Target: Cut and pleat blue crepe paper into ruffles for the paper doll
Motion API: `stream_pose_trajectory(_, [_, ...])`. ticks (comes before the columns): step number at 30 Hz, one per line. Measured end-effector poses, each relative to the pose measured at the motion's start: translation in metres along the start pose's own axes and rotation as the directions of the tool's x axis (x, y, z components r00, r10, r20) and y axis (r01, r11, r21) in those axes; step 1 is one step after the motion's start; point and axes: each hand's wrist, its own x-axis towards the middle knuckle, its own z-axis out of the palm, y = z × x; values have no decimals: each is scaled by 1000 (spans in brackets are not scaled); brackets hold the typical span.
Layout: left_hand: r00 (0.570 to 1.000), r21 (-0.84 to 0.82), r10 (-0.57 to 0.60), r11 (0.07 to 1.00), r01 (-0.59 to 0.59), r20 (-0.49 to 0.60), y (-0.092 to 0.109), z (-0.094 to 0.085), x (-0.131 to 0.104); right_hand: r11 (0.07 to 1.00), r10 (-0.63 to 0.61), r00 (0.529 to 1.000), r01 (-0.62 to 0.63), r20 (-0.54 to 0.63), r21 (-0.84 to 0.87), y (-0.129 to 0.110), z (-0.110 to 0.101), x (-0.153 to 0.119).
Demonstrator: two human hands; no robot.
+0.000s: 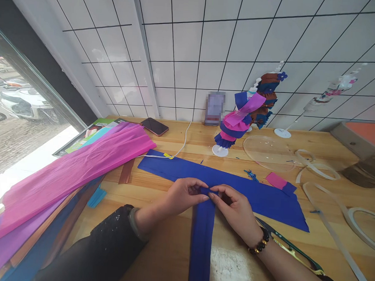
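Note:
A narrow blue crepe paper strip [201,244] runs from the table's near edge up to my fingertips. My left hand [185,194] pinches its far end between thumb and forefinger. From the other side my right hand [234,206] pinches the same end, the fingertips of both hands almost touching. Beyond my hands a wider blue crepe paper piece [259,195] lies flat across the table. Partly under my right forearm are green-and-yellow scissors or a similar long tool [290,244]; its full shape is hidden.
Pink crepe paper [80,169] lies over other coloured sheets at left. Behind stand a pink-and-blue paper decoration [234,122] and a brown-and-blue one [265,100]. A phone [155,126], a white cable [185,142], a clear round lid [267,152] and white tape [334,205] are around.

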Motion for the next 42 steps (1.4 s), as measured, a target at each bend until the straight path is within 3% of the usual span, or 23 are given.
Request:
stream_pose_trajectory(14, [996,161,84,984,-78,-30,-1,-6,2,998,-14,1000,15,-13,59,-5,-1,-1])
stream_pose_trajectory(25, [998,61,39,997,-36,-50,-2,-10,4,960,92,993,-107,68,258,-1,-4,-1])
stream_pose_trajectory(31, [1000,-89,-23,996,21,-17,-5,-11,5,917,68,993,-101,99,385,-4,-6,0])
stream_pose_trajectory(36, [1000,-107,-30,994,29,-9,-4,-11,4,955,77,997,-80,21,284,-1,-2,-1])
stream_pose_trajectory(42, [999,-54,-26,998,25,-31,-4,-11,4,980,4,1000,-2,-9,201,3,-2,-2])
